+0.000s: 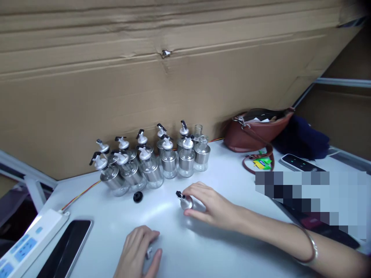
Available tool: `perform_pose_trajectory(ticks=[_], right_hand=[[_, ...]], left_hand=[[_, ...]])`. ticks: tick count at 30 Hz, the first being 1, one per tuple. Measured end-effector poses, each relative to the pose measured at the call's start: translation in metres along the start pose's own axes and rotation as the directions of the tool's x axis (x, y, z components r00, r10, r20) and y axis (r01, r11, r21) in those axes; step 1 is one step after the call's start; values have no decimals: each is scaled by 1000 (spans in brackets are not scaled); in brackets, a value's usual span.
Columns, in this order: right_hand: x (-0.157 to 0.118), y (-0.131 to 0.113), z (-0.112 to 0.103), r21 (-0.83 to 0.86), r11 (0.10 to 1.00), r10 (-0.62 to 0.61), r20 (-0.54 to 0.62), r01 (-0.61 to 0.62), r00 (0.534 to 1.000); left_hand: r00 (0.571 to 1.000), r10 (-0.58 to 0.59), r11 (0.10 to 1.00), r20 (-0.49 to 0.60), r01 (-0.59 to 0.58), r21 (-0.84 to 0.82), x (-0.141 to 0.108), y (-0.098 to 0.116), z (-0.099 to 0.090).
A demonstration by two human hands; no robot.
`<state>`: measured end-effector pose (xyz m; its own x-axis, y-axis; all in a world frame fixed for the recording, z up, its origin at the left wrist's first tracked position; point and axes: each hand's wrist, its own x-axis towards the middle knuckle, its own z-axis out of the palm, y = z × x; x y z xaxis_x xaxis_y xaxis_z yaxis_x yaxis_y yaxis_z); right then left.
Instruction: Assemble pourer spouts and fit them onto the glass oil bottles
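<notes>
You see moderate, diffuse light — a soft glare patch marks the table [95, 247], and faint shadows fall beneath the hands. Note slight overall blur, darkened right corners and pixelation at right.

Left hand [136, 251] cropped at bottom edge, 1 small piece [148, 253] beside it partly hidden, power strip [27, 243] cut off left.

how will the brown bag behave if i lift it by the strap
The brown bag looks soft-sided, so it would probably sag. Its strap lies in a limp loop and should flex. With the top open, white contents might spill.
</notes>
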<state>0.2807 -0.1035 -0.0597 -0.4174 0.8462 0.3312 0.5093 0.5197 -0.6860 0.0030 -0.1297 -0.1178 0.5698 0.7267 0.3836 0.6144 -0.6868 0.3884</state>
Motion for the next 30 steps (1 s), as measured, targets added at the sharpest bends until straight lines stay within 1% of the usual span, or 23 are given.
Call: perform_pose_trajectory(ticks=[3, 5, 8, 10, 11, 13, 15, 16, 18, 20, 22, 24, 27, 30], right_hand=[[-3, -3, 11, 84, 992, 93, -35, -90, 995], [-4, -3, 17, 157, 978, 146, -52, -137, 988], [-5, 0, 23, 290, 938, 212, -56, -187, 976], [-6, 4, 26, 385, 901, 233, -42, -200, 972], [-6, 6, 28, 428, 881, 240, -32, -204, 970], [-7, 9, 30, 505, 836, 255, -8, -216, 967], [-8, 12, 32, 566, 789, 278, 20, -240, 960], [-9, 12, 32, 591, 767, 288, 32, -251, 957], [-10, 11, 33, 629, 730, 303, 50, -266, 952], [-12, 9, 33, 653, 706, 312, 62, -275, 948], [-14, 6, 32, 665, 690, 318, 74, -285, 945], [-17, 4, 32, 664, 684, 323, 95, -302, 941], [-19, 3, 32, 640, 690, 332, 134, -337, 934], [-21, 5, 33, 623, 698, 349, 135, -353, 927]], left_hand=[[1000, -18, 999, 14, 18, -50, 16, 7, -10], [1000, -9, 1000, -13, 8, -30, 26, 10, -13], [993, 77, 997, -84, -75, 31, 34, 16, -9], [979, 135, 989, -152, -141, -34, 33, 22, -4], [971, 153, 979, -182, -173, -103, 33, 26, 0], [966, 125, 938, -227, -190, -290, 31, 36, 10], [971, 16, 880, -240, -127, -458, 34, 46, 22], [970, -42, 853, -238, -89, -515, 37, 50, 29], [968, -119, 819, -219, -29, -573, 44, 55, 39], [968, -156, 804, -199, 8, -595, 52, 56, 46], [970, -174, 801, -168, 41, -597, 56, 54, 48], [976, -196, 789, -96, 98, -607, 58, 51, 46], [965, -261, 716, 25, 211, -665, 57, 48, 42], [950, -303, 634, 72, 257, -729, 57, 48, 40]])
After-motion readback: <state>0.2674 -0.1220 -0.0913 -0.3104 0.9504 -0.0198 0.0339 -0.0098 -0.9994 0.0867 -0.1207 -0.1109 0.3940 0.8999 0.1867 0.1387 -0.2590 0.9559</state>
